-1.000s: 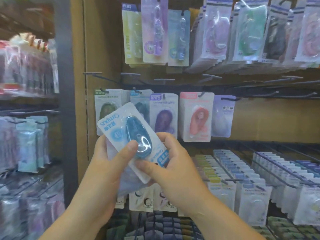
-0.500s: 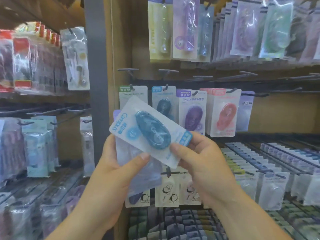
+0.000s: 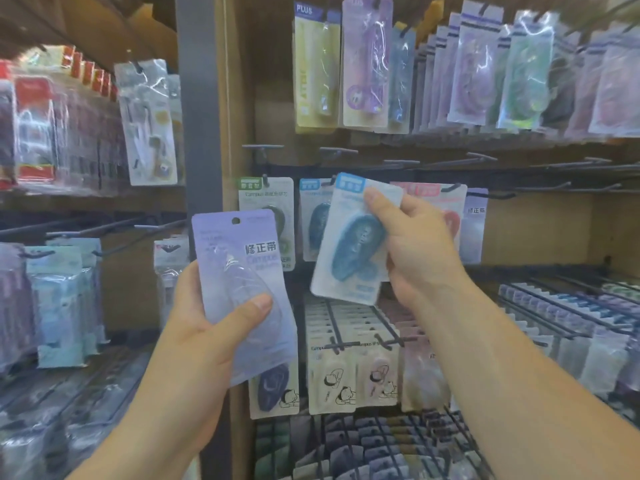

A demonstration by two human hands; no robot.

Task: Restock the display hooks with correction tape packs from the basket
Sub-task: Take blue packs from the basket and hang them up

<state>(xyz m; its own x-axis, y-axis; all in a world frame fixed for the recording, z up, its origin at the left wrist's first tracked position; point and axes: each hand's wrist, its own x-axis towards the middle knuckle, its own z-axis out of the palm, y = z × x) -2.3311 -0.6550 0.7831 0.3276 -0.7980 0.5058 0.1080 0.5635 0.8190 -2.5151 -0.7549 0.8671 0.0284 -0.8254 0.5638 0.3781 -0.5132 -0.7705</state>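
My right hand (image 3: 415,244) grips a white pack with a blue correction tape (image 3: 349,251), tilted, its blue top corner raised toward the middle row of display hooks (image 3: 446,187). My left hand (image 3: 201,327) holds a lilac correction tape pack (image 3: 242,282) upright, thumb across its front, with at least one more pack behind it. Behind both hands hang a green-label pack (image 3: 265,199), a blue-label pack (image 3: 313,216) and a pink pack (image 3: 450,216) on their hooks. The basket is out of view.
A grey upright post (image 3: 199,109) divides the display. Several bare hooks (image 3: 478,156) jut out above the middle row. More packs hang along the top row (image 3: 367,64), the left bay (image 3: 149,123) and the lower rows (image 3: 349,375).
My hands have separated: the right hand has carried the blue pack up and to the right toward the hooks, turning it nearly upright. The left hand now shows the lilac pack alone.
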